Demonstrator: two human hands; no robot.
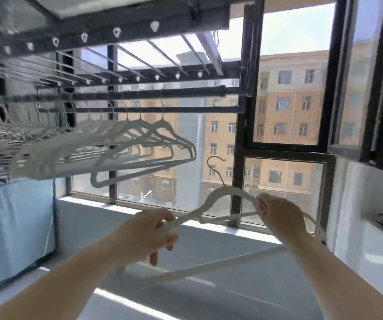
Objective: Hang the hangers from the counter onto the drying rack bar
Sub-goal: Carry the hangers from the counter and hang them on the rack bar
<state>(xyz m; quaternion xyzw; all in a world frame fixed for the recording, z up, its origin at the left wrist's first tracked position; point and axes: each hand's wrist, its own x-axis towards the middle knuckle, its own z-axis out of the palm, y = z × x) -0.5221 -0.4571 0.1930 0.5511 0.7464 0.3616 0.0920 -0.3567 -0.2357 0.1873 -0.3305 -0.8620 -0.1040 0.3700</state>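
We hold 1 white hanger [223,196] raised: left hand [150,234] and right hand [278,214] closed on its shoulders. Hung hangers [144,144] crowd the rack bar [162,109] above.

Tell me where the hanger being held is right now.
In the head view, the white hanger is low and right of centre, gripped by the left hand and right hand, below the row of hung hangers.

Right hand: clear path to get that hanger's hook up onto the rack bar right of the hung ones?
Probably yes. The right hand grips the hanger, hook up. Nothing lies between it and the rack bar; the bar looks bare right of the hung hangers.
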